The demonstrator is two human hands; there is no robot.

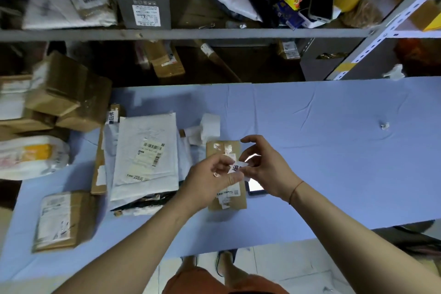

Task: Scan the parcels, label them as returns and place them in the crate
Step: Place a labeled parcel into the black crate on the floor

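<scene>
The small white return sticker (236, 167) is pinched between the left hand (210, 179) and the right hand (265, 167), above the flat brown cardboard parcel (226, 200) near the front edge of the blue-covered worktop (334, 150). Labelling seems in hand; next, the sticker must be pressed onto the parcel.

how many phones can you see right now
2: a lit phone lies on the blue table beside the right hand; a dark phone sits on the upper shelf. Clutter may hide others.
</scene>
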